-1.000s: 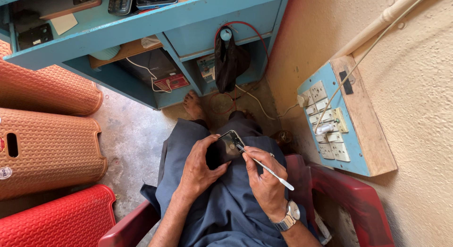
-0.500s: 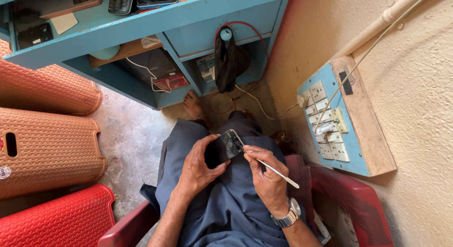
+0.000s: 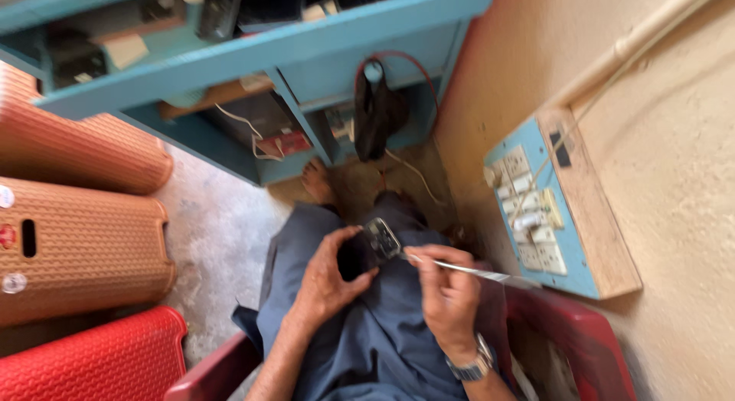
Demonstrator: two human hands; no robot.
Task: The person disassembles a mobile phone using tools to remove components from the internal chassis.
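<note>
My left hand (image 3: 331, 274) grips a small dark phone (image 3: 373, 244) over my lap, its back turned up. My right hand (image 3: 445, 290) pinches a thin metal tool (image 3: 467, 269), held like a pen, with its tip touching the phone's right edge. A wristwatch (image 3: 471, 365) sits on my right wrist. I sit in a red plastic chair (image 3: 582, 343) in grey trousers, one bare foot (image 3: 318, 183) on the floor ahead.
A blue wooden desk (image 3: 253, 52) with shelves stands ahead, a black bag (image 3: 377, 117) hanging under it. Orange and red plastic stools (image 3: 84, 248) lie stacked at the left. A blue switchboard (image 3: 547, 209) is fixed to the tan wall at the right.
The view has shifted slightly and blurred. My right hand has tilted the tool flatter, its tip staying at the phone's edge. My left hand keeps its hold.
</note>
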